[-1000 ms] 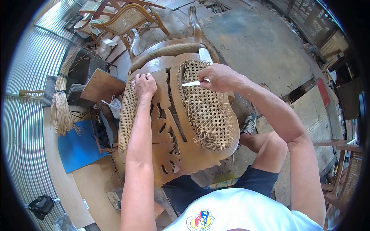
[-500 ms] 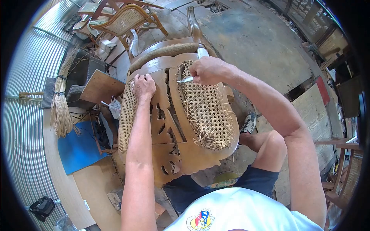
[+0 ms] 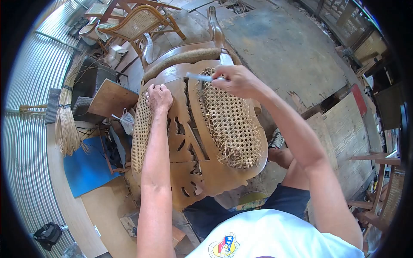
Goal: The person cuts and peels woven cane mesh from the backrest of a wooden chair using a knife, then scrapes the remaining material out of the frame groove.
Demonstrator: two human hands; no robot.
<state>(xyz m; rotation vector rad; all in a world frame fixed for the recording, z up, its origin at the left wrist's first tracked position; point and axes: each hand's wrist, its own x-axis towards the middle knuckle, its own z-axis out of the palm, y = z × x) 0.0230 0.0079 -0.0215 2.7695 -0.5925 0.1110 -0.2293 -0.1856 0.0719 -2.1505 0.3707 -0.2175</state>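
The right grip (image 3: pixel 232 81) pinches a knife (image 3: pixel 201 78), likely light, stiff and best held clear of the cutting edge, while the left grip (image 3: pixel 159 98), closure unclear, rests on a caned chair (image 3: pixel 209 177).

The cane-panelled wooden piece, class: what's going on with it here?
A person is working on a cut-out wooden frame. Their right-hand grip holds a pale, knife-like tool, motion-blurred, over the upper end of the right cane panel; contact can't be told. Their left-hand grip rests by the left cane panel. Rough cane ends stick out at the right panel's lower end.
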